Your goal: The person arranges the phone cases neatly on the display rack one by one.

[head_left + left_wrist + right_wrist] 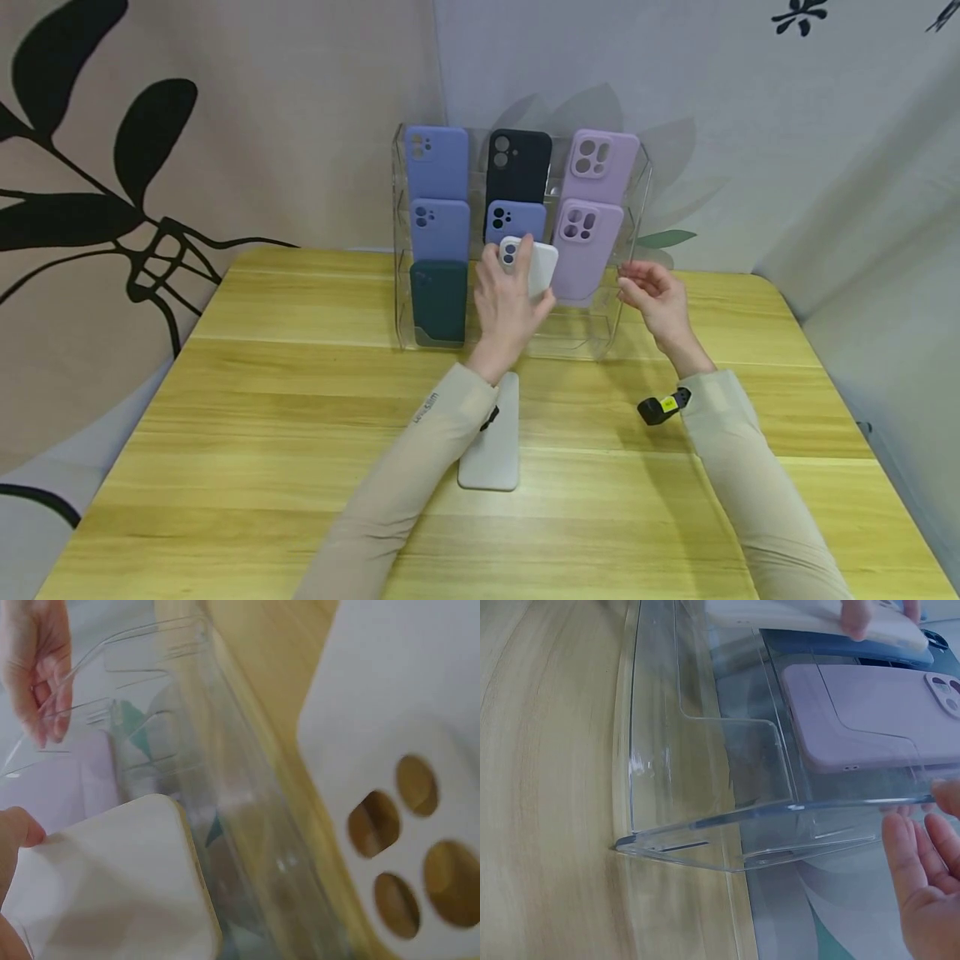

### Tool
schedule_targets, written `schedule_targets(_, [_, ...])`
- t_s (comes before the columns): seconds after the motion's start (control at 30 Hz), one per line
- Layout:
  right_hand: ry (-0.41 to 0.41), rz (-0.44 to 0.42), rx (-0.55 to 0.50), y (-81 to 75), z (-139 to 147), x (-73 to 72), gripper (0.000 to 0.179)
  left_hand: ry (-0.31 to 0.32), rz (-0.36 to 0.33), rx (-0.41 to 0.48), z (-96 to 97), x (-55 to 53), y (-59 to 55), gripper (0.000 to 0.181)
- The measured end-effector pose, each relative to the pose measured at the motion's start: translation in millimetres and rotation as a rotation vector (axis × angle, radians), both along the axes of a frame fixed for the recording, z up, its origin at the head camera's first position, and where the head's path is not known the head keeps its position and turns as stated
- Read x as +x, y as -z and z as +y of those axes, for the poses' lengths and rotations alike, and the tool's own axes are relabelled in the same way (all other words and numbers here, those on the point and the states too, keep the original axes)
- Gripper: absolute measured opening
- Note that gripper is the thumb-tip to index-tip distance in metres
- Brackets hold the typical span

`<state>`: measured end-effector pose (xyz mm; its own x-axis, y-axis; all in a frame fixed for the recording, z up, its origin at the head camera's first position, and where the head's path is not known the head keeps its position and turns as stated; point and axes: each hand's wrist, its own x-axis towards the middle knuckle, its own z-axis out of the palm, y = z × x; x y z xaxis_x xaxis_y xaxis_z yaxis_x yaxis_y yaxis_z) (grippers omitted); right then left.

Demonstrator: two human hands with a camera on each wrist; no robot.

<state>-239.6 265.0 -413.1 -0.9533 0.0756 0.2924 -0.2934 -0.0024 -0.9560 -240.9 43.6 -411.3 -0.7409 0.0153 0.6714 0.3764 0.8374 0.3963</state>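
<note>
My left hand (504, 310) grips a white phone case (543, 268) by its sides, in front of the middle column of a clear acrylic display rack (573, 343). Just behind that case stands a blue phone case (528, 218), partly covered. At the rack's right side, my right hand (662, 304) pinches the edge of the side panel between thumb and fingertips. Close to that hand in the right wrist view is a lilac phone case (855, 712). Another white phone case (491, 446) lies on the table, partly under my left forearm.
Blue cases (438, 162) and a dark green case (438, 302) fill the rack's left column. A black case (519, 167) stands at the middle top, and lilac cases (603, 179) at the right. The wooden table (300, 417) ends at a patterned cloth backdrop (315, 125).
</note>
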Motion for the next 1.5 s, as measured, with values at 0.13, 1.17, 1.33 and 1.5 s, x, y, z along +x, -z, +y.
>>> schedule_targets(0.13, [-0.001,0.002,-0.014,0.5,-1,-0.1,0.026,-0.021,-0.036,-0.027,1.0,1.9,4.9,0.077])
schedule_targets(1.17, [0.003,0.003,-0.004,0.9,0,-0.2,0.03,-0.183,-0.206,-0.073,10.3,8.7,16.0,0.079])
schedule_targets(1.33, [0.009,-0.003,0.009,1.2,1,-0.1,0.031,-0.195,-0.215,-0.081,10.0,10.6,17.7,0.078])
schedule_targets(1.5, [0.004,-0.003,0.004,1.3,1,-0.4,0.029,-0.208,-0.212,-0.044,9.0,13.0,18.0,0.079])
